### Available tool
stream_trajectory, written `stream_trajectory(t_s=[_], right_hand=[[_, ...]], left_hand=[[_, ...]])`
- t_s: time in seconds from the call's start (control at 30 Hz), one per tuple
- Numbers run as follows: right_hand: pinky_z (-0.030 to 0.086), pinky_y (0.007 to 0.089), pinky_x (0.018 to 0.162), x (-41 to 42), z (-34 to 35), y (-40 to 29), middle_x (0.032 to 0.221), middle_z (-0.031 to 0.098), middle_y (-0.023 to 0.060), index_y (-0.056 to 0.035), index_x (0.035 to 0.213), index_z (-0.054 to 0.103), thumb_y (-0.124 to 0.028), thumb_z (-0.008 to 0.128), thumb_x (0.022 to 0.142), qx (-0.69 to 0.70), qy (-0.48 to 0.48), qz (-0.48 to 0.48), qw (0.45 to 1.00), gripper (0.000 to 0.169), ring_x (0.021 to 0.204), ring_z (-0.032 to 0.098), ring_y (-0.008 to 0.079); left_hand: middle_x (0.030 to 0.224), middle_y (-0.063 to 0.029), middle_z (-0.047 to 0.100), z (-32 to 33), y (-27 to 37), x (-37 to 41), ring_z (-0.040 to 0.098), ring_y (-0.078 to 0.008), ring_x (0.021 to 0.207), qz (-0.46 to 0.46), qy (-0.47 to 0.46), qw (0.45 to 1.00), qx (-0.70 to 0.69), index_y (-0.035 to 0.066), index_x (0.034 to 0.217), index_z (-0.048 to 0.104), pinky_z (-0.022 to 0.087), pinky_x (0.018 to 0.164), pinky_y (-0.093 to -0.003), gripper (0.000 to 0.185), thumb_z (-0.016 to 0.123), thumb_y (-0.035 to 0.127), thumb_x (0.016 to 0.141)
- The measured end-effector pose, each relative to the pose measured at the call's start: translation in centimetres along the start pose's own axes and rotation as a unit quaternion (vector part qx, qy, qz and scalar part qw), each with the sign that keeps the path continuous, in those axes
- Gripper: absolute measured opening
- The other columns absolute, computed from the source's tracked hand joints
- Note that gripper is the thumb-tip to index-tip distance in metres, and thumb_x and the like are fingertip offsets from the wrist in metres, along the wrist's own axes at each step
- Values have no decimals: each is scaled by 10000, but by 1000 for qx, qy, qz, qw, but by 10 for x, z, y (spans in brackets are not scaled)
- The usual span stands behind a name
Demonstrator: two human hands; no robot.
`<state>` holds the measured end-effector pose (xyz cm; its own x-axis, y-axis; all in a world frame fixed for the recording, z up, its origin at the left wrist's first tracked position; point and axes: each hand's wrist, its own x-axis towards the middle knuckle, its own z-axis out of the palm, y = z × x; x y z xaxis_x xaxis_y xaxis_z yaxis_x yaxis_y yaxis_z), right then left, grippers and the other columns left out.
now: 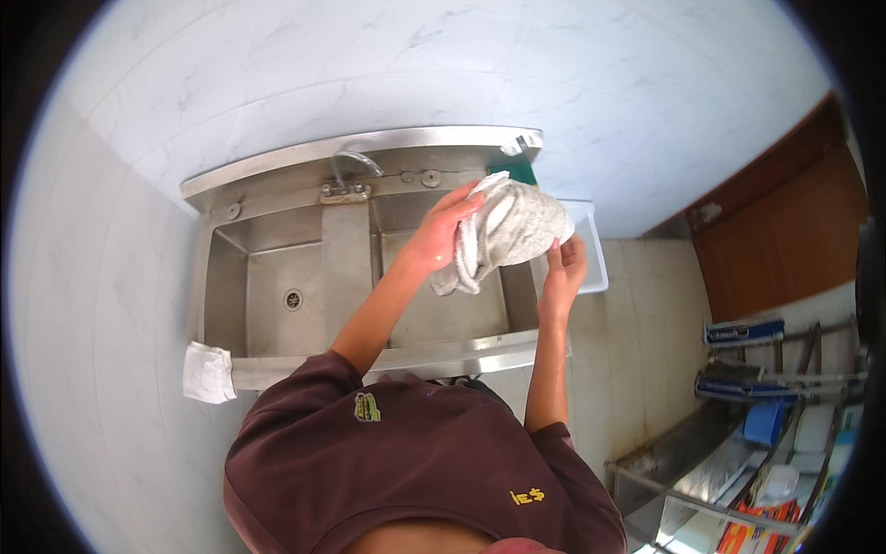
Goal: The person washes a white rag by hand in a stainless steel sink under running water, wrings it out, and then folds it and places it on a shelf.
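Note:
A wet-looking, greyish white cloth (522, 223) is bunched up between my two hands, above the right basin (450, 315) of a stainless steel double sink. My left hand (446, 232) grips its left side, the thumb and fingers against the folds. At its lower right edge, my right hand (566, 266) pinches the fabric with bent fingers. Part of the cloth hangs down beside my left wrist. The curved faucet (356, 163) stands at the back, left of the cloth. A drain (293, 300) shows in the left basin (277, 277).
A folded white cloth (209, 372) hangs over the sink's front left corner. Beyond the right end are a white plastic tray (590, 249) and a green object (513, 172). A metal rack (664, 488) with containers stands at the lower right, near a brown wooden door (775, 235).

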<state>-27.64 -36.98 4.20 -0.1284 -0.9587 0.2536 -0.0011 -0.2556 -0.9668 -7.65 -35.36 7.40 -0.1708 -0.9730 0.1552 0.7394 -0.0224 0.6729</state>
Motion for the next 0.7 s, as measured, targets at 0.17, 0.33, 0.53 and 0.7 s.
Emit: stream_trajectory(t_s=[0.17,0.33,0.53,0.7], right_hand=[[409,372,856,-39,-38,-71,1074,514,166,30,1173,471,11,577,828,-318,222,-196,901,362,989,486,304],[426,338,747,-85,-117,-107,948,528,129,18,998,531,4,667,772,-259,305,-255,880,264,829,499,238],[440,288,617,-119,-218,-120,708,556,50,8,825,563,-92,741,747,-246,249,-57,935,219,638,515,146],[395,260,567,-170,-352,-122,604,470,19,7,710,505,-71,691,755,-193,168,-7,967,206,606,458,102]], left_hand=[[1312,-105,495,61,-29,8,502,-196,1190,-27,-105,993,-54,-1,1388,334,421,991,-339,470,453,176,970],[1294,-76,504,141,-90,3,492,-161,1181,-63,-193,979,-4,5,1402,321,415,982,-308,476,452,177,978],[1243,-65,521,217,-188,-25,505,-145,1128,-172,-254,952,-9,10,1365,378,412,969,-311,432,458,187,979],[1141,-63,582,271,-262,-36,548,-154,1053,-207,-289,933,54,-1,1258,485,439,920,-310,367,464,235,978]])
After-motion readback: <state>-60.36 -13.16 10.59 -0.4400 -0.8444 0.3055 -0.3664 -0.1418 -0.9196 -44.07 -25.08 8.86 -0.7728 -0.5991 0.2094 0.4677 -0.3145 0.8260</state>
